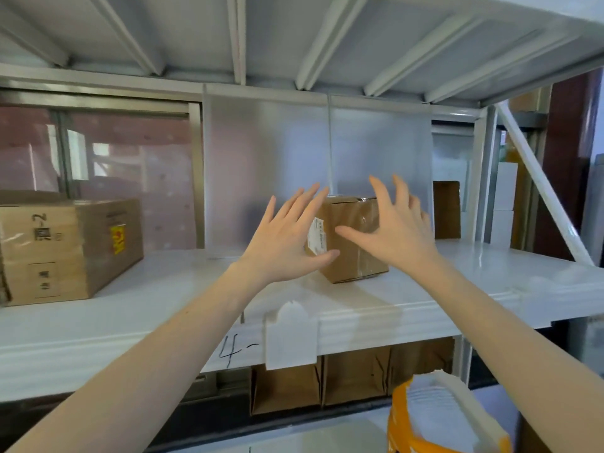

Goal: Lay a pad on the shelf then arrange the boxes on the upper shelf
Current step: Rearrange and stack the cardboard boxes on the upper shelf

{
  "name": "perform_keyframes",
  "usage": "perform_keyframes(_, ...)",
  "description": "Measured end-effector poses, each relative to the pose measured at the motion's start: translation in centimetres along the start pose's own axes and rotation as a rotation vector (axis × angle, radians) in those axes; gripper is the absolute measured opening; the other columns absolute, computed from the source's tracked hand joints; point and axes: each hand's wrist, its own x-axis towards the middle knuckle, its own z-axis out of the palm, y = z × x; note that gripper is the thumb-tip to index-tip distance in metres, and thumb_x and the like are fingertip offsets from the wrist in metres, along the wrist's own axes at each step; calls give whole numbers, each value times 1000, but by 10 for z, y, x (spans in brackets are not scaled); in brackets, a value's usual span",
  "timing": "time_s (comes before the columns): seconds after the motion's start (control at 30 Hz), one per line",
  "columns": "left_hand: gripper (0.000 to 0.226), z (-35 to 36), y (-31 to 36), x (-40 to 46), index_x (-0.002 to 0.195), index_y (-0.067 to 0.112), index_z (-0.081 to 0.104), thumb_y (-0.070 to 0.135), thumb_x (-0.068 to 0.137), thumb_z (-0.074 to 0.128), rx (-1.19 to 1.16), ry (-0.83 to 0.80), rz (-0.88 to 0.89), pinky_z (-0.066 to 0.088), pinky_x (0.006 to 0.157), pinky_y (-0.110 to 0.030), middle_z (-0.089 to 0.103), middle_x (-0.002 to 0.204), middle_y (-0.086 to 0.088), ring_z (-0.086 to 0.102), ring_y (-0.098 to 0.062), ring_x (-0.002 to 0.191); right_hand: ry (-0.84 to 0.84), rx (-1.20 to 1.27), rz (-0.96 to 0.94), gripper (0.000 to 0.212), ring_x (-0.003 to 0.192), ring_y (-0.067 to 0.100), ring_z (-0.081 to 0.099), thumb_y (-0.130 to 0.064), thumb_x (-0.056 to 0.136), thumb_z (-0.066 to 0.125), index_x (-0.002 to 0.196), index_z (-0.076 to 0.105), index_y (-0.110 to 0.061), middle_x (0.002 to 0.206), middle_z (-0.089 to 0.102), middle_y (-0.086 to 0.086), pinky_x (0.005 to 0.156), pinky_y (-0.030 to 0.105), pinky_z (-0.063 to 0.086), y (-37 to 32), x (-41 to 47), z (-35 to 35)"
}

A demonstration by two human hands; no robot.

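Note:
A small brown cardboard box (353, 243) with a white label and clear tape stands on the white upper shelf (163, 308), turned corner-on toward me. My left hand (284, 233) is spread open just in front of the box's left face. To the right, my right hand (392, 230) is spread open over its front right face. Whether either palm touches the box I cannot tell. A translucent white sheet (294, 165) stands upright against the back of the shelf behind the box.
A large brown carton (72, 246) with a yellow sticker sits at the shelf's left. A flat brown cardboard piece (446, 210) leans at the back right. Below, open cartons (353, 377) fill the lower shelf, and an orange bag of white pads (438, 420) is at bottom right.

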Motion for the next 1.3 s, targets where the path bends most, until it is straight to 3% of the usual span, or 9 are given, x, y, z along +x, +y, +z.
perform_keyframes(0.2,98,17,-4,9,149,30,-6,70,70,36,-27,-50,-46,5,116,-49,0,159,8,2,-12,146,-17,108,22,104,138,36,21,-76,63,59,144,10,-33,156,3,4,103,53,30,-4,13,22)
perform_keyframes(0.37,98,14,-12,5,150,28,-4,64,78,53,-2,-39,-66,6,116,-49,0,159,9,1,-12,146,-24,138,34,107,136,38,21,-75,59,61,142,12,-30,155,1,4,98,55,34,-16,15,39)
perform_keyframes(0.6,99,-4,-19,-11,149,27,-2,75,73,37,89,-37,-72,6,115,-50,2,159,7,0,-16,147,56,255,24,84,117,40,34,-58,62,71,126,35,-18,135,27,7,92,49,43,-23,16,39)
perform_keyframes(0.73,102,-27,-28,-27,149,29,-6,69,73,50,142,-60,-75,6,117,-52,-3,159,7,-4,-16,147,118,357,-26,80,116,37,36,-56,65,71,126,37,-19,132,28,5,93,43,40,-34,14,22)
perform_keyframes(0.93,125,-81,-47,-50,148,29,-11,62,61,72,266,-20,-67,5,115,-51,-12,159,1,-6,-19,147,115,732,-117,75,117,23,44,-55,67,70,128,37,-25,128,30,-1,102,39,39,-76,15,-14)
perform_keyframes(1.07,128,-131,-62,-73,148,28,-12,62,58,73,314,47,-74,4,115,-54,-13,158,-4,-7,-21,146,2,1018,-168,60,103,-6,45,-51,67,64,120,42,-35,119,32,-6,96,25,38,-117,8,-25)
perform_keyframes(1.2,135,-178,-81,-98,146,29,-18,69,52,71,425,5,-63,0,115,-58,-17,158,-4,-16,-23,145,-83,1193,-236,56,99,-15,48,-56,58,62,111,43,-45,122,36,-6,87,14,42,-160,-5,-28)
perform_keyframes(1.3,137,-211,-100,-118,147,28,-15,71,50,71,481,-15,-71,0,113,-61,-7,159,-8,-12,-26,146,-106,1239,-294,48,116,7,50,-58,58,60,103,44,-56,127,40,-3,100,35,44,-194,-13,-28)
